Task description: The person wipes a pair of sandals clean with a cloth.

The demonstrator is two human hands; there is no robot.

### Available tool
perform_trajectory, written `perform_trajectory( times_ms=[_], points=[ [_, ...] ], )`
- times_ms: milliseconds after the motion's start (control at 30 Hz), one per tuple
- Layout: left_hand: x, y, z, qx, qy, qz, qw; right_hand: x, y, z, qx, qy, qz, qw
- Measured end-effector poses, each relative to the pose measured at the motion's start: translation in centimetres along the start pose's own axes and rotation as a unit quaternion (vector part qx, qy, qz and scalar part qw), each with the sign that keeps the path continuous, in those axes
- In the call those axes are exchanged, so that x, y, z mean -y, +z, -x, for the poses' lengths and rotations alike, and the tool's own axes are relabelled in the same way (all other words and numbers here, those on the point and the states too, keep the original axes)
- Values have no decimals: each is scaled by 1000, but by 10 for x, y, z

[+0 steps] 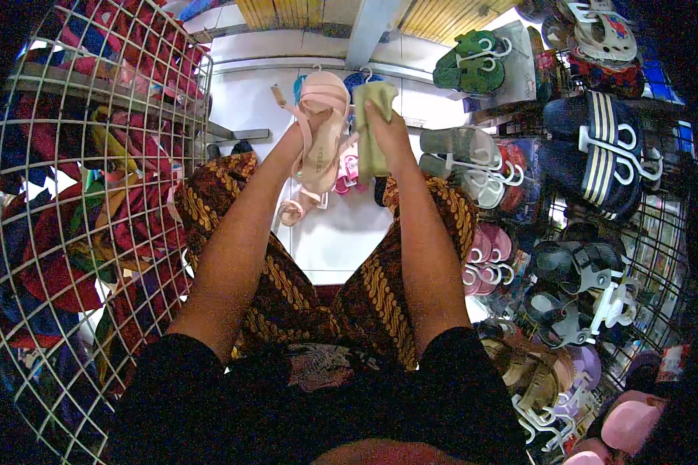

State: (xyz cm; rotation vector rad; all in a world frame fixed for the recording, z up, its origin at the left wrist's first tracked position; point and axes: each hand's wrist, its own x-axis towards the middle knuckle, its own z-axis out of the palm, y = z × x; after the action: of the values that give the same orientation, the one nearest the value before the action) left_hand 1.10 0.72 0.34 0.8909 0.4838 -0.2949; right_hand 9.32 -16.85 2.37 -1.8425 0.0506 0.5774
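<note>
My left hand is closed on a pale pink strappy sandal, with its insole toward me and a loose strap hanging at its left side. My right hand grips a folded light green cloth just right of the sandal. Below my left hand, another pale pink sandal sits low over the white floor. A bright pink item, partly hidden, shows between the sandal and the cloth. Blue items behind them are mostly covered.
A wire grid rack with colourful fabric behind it stands at the left. On the right, hung footwear includes green sandals, striped navy slides, pink slippers and black sandals. White floor tiles show between my knees.
</note>
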Motion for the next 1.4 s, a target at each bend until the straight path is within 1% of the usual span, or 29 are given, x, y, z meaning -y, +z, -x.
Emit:
perform_trajectory(
  times_ms=[33, 67, 100, 133, 233, 267, 300, 333, 400, 433, 533, 567, 633, 667, 700, 733, 800, 833, 900, 1000, 1033, 1100, 1167, 1200, 1267, 1300, 1333, 1367, 1400],
  points=[
    [3, 0, 3, -30, 14, 36, 999, 5, -3, 5, -10, -4, -36, 999],
    [3, -2, 4, -15, 24, 55, 998, -3, -7, -2, 35, 25, -147, 988],
    [2, -4, 4, 1, 34, 75, 997, -17, -14, -14, 79, 55, -256, 962],
    [3, -7, 3, 17, 45, 96, 994, -18, -16, -16, 122, 84, -360, 921],
    [8, -13, -5, 13, 67, 133, 989, -9, -11, -10, 192, 121, -360, 905],
    [10, -16, -7, -4, 62, 136, 989, -6, -8, -6, 211, 134, -358, 900],
    [9, -16, -7, -21, 56, 138, 989, -3, -5, -1, 219, 126, -355, 900],
    [9, -16, -7, -37, 49, 140, 988, 2, -3, 2, 201, 129, -314, 919],
    [9, -16, -3, -40, 73, 137, 987, 11, -2, 8, 164, 132, -230, 950],
    [8, -15, -2, -41, 86, 135, 986, 6, -4, 4, 198, 132, -234, 943],
    [7, -16, -3, -32, 88, 158, 983, 13, -12, 8, 216, 118, -146, 958],
    [9, -19, -6, -42, 90, 162, 982, 7, -20, 1, 296, 115, -164, 934],
    [14, -27, -14, -61, 94, 170, 979, -6, -4, 0, 240, 27, -49, 969],
    [15, -28, -15, -85, 110, 132, 981, -14, 2, -1, 211, -17, 10, 977],
    [13, -24, -12, -110, 126, 93, 981, -13, 5, -4, 236, -26, 18, 971],
    [10, -20, -8, -134, 142, 55, 979, -13, 6, -4, 236, -23, 11, 971],
    [8, -16, -3, -135, 135, -43, 981, -8, 8, -1, 236, -18, -3, 972],
    [7, -15, -2, -135, 132, -92, 978, -6, 8, 0, 234, -49, 23, 971],
    [13, -16, -5, -141, 135, -59, 979, -7, 8, 3, 227, -110, 74, 965],
    [16, -24, -10, -126, 131, -36, 983, -12, 8, -3, 203, -120, 107, 966],
    [14, -25, -10, -117, 128, -32, 984, -14, 9, -5, 200, -125, 95, 967],
    [27, -29, -20, -146, 218, -138, 955, -17, 10, -7, 194, -134, 71, 969],
    [38, -36, -25, -134, 227, -83, 961, -17, 10, -6, 193, -121, 52, 972],
    [28, -27, -15, -106, 190, 26, 976, -16, 10, -5, 192, -115, 42, 974],
    [8, -16, -3, -77, 90, 141, 983, -13, 9, -1, 211, -113, 41, 970],
    [-1, -13, -1, -77, 28, 148, 986, -11, 8, 1, 221, -112, 40, 968],
    [-6, -11, 1, -76, -33, 154, 985, -8, 8, 3, 225, -107, 67, 966],
    [-5, -7, 7, -131, -10, 165, 978, -6, 7, 4, 229, -103, 94, 964],
    [-9, -4, 9, -133, -15, 159, 978, -5, 7, 5, 232, -98, 121, 960]
  ],
)
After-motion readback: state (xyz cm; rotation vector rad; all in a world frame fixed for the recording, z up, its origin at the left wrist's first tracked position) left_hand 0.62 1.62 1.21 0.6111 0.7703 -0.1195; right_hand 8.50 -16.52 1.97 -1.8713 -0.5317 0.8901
